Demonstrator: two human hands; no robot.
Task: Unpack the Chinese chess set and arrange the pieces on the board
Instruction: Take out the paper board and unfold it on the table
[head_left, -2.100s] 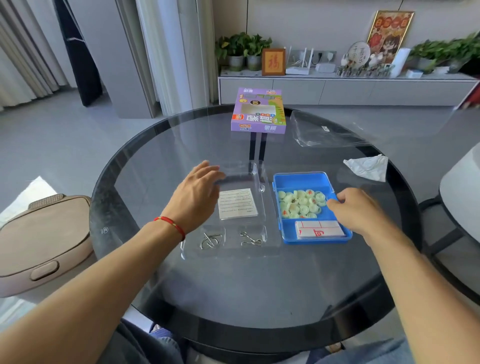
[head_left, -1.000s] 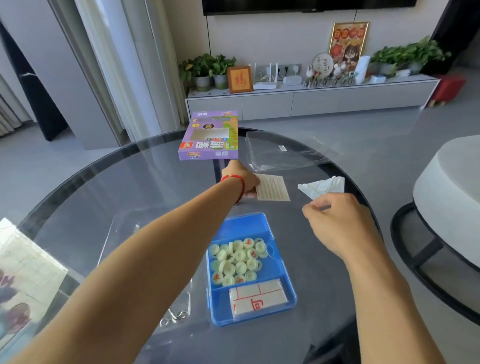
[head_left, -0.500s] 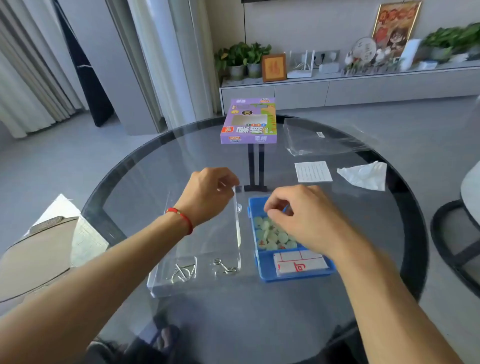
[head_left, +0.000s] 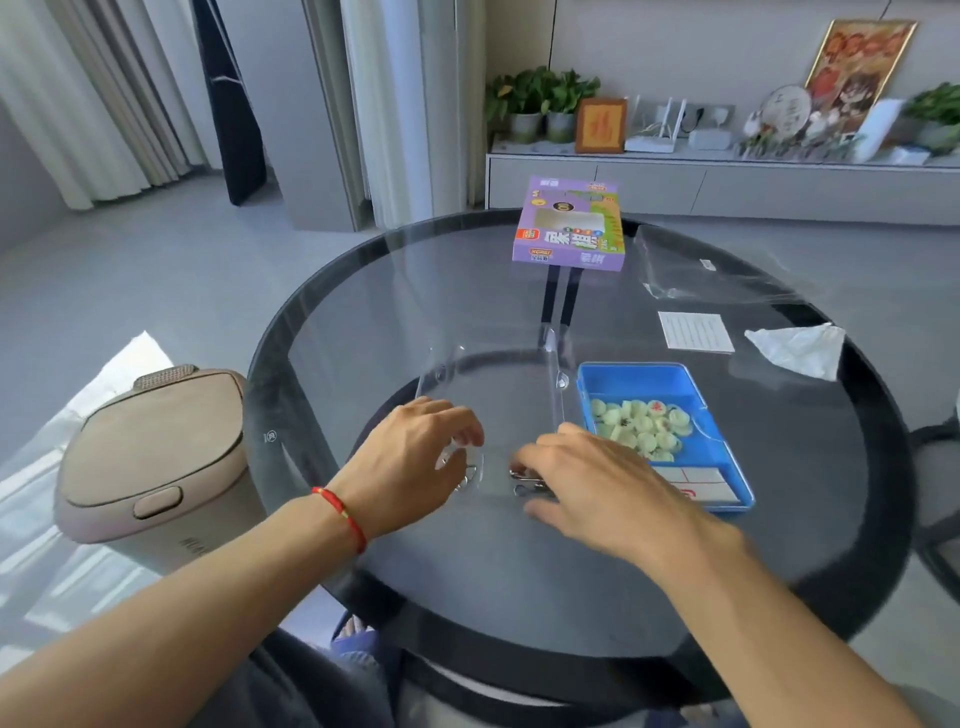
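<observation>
head view, both hands' curled fingers on clear lid

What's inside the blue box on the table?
The open blue plastic box holds a heap of pale green round chess pieces, some with red marks, and a folded white board with red lines. The right hand covers part of both.
</observation>
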